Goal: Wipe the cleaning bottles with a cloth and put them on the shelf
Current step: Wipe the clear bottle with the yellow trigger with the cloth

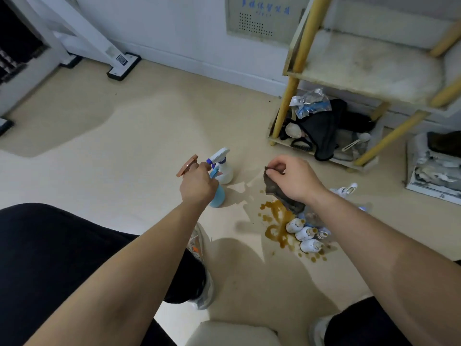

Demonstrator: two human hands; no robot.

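Observation:
My left hand [198, 182] grips a light blue spray bottle [217, 196] by its neck, its brown-pink trigger head [187, 166] sticking out to the left. Just behind it a white spray bottle [223, 166] with a blue and white trigger stands on the floor. My right hand [291, 178] pinches a dark grey cloth [277, 189] that hangs down over a brown spill [277, 221]. Several small white bottles [305, 233] lie in the spill. The wooden shelf [361, 61] with yellow legs stands at the upper right, its upper board bare and stained.
The shelf's bottom tier [321, 128] is cluttered with dark fabric, plastic bags and brushes. Another white spray bottle [345, 189] lies behind my right wrist. A dirty tray [434, 171] sits at far right. A white stand's base [123, 64] rests by the wall. My knees and shoe [202, 270] fill the foreground.

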